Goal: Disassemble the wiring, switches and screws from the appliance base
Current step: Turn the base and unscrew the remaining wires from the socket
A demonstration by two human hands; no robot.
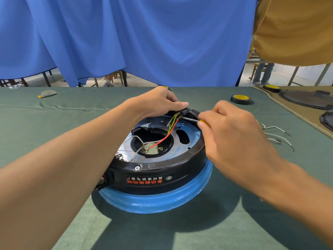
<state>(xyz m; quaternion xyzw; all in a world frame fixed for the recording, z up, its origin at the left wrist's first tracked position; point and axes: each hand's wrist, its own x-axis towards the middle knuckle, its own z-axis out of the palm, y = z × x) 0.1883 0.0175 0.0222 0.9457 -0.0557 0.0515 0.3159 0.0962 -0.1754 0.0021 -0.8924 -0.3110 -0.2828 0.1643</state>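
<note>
Now the left hand grips the far rim of the base on the worktop; the right hand pinches a screwdriver aimed at the wires.

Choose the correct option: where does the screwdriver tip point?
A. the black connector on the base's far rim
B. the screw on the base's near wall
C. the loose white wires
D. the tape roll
A: the screwdriver in the right hand reaches the black connector, held by the left hand, on the far rim of the appliance base.
</note>
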